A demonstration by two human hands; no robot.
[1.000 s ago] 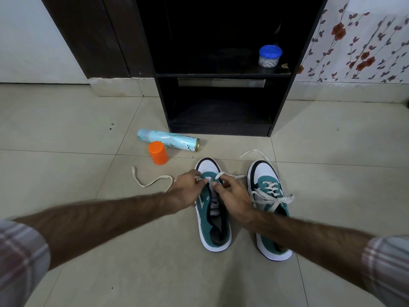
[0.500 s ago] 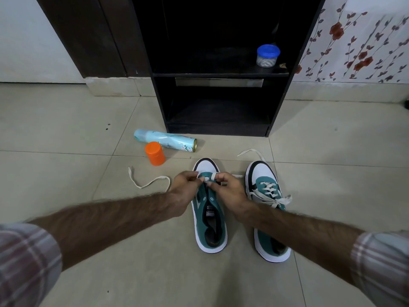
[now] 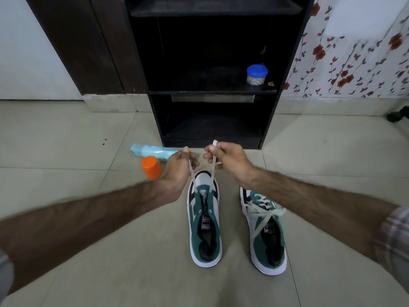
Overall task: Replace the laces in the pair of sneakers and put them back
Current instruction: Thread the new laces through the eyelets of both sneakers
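Two green and white sneakers stand side by side on the tiled floor, toes toward the shelf. The left sneaker (image 3: 204,220) has a cream lace (image 3: 213,171) threaded only through its front eyelets. Both lace ends rise up from the toe. My left hand (image 3: 177,171) pinches one end and my right hand (image 3: 225,159) pinches the other, both held above the toe. The right sneaker (image 3: 264,231) is fully laced and tied in a bow; my right forearm crosses over its toe.
A black open shelf unit (image 3: 212,91) stands straight ahead, with a blue-lidded jar (image 3: 256,75) on its middle shelf. A light blue spray can (image 3: 152,151) lies on the floor beside its orange cap (image 3: 151,167), left of my hands. A dark object (image 3: 397,116) sits at the far right.
Both hands have lifted from the left sneaker's toe, pulling the lace ends up and taut. The loose lace ends no longer lie on the floor. The camera has tilted up.
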